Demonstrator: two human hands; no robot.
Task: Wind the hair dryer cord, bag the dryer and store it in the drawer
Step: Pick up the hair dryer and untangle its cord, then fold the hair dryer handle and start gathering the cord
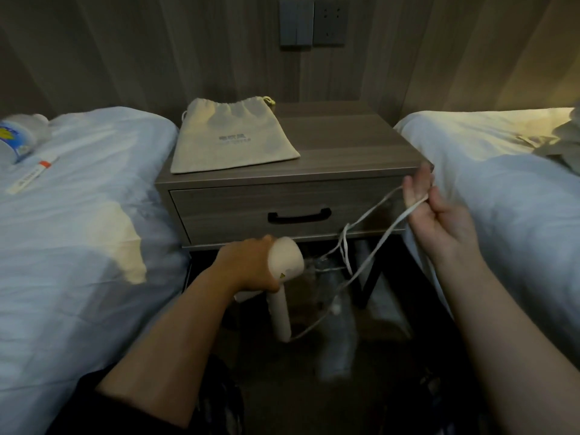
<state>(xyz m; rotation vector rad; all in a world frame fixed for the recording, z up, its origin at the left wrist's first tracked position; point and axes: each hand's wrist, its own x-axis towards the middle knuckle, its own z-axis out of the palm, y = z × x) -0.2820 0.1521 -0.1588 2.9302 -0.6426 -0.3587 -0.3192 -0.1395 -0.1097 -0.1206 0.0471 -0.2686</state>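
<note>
Pointing downward, dryer handle (279,312).

Slack cord (361,243) loops across the shut drawer (282,215) front; bag (232,136) covers the nightstand's left half.

you've got: 2 hands (left (248,265), right (439,215)) | 1 hair dryer (284,262) | 1 cord (370,246) | 1 drawstring bag (232,136) | 1 nightstand (345,142), 1 drawer (235,215) | 2 beds (left (78,215), right (502,183))

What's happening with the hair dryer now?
Left hand grips dryer. Right hand holds cord, still loose. Bag empty-looking on nightstand; drawer shut.
</note>
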